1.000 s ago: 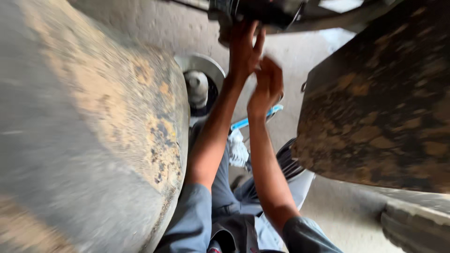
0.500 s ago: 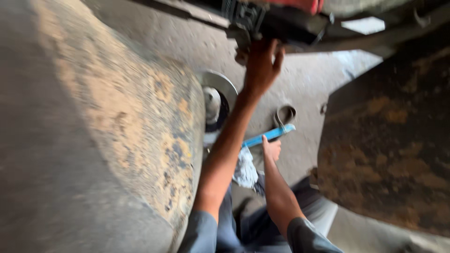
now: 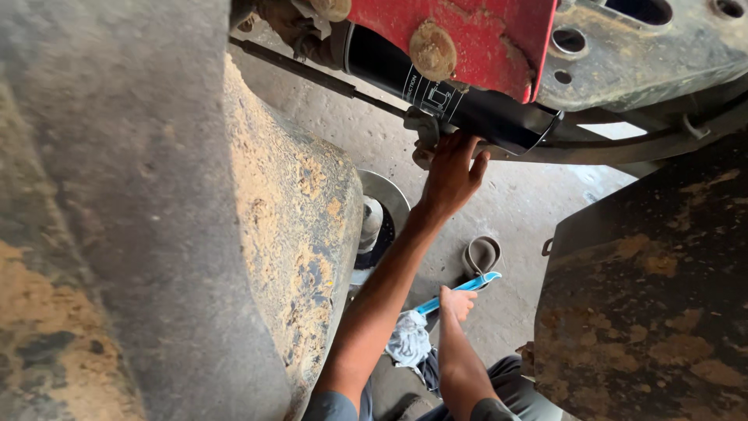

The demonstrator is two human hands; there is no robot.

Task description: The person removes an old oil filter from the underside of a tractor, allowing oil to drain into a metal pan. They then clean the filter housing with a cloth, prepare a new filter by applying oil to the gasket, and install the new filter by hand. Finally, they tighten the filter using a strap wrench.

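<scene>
Glossy black metal cylinder; chipped red painted bracket; rough mud-caked tyre.

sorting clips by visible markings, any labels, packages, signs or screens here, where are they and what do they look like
Label on the black cylinder: a band of white print and a small white boxed mark round its middle, just above the left hand, under the red bracket.
No packages, signs or screens show.
The right hand, low down, holds a blue tool with no marking visible.
</scene>
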